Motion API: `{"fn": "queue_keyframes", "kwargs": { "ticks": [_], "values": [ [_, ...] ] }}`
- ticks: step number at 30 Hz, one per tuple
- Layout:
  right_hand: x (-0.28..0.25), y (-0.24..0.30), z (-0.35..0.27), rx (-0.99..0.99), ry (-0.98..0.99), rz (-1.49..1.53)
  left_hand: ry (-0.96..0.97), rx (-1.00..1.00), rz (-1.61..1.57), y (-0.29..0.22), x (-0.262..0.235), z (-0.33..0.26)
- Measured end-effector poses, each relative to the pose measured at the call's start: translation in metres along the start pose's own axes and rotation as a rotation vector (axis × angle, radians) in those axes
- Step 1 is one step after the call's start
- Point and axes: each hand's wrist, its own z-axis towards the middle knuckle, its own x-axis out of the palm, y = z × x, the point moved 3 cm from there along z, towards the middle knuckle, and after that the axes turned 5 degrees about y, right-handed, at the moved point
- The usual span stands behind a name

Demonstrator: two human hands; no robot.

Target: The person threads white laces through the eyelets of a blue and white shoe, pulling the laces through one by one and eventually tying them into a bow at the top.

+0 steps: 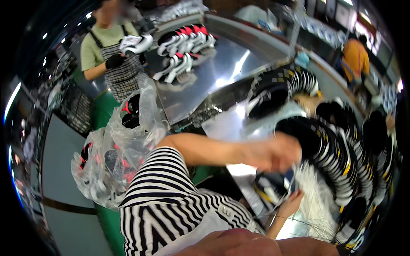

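One dark sneaker (275, 185) with white and yellow parts is at the near side of the metal worktop (222, 128) in the head view, and your right hand (291, 204) holds it by its right edge. Your left hand (277, 153), blurred, hovers near the sneaker's far side, fingers curled; whether it grips anything, I cannot tell. To your right lie a bundle of white cords (316, 192) and nested rows of dark shoes (337, 158). To your left bulges a clear plastic bag (96, 183) of black-and-red shoes (132, 111). Far left, a co-worker (111, 48) holds a white shoe (136, 43).
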Motion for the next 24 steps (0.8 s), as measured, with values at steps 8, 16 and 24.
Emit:
{"fn": "queue_keyframes", "kwargs": {
  "ticks": [8, 16, 24],
  "values": [
    [0.019, 0.044, 0.017, 0.04, 0.131, 0.264, -0.076, -0.012, 1.68, 0.064, -0.034, -0.039],
    [-0.041, 0.05, -0.04, 0.109, 0.229, 0.572, -0.071, 0.022, 1.629, 0.13, -0.043, -0.004],
    [-0.033, 0.047, -0.065, 0.05, 0.354, 0.414, -0.175, -0.189, 1.629, 0.131, -0.056, 0.001]
  ]
}}
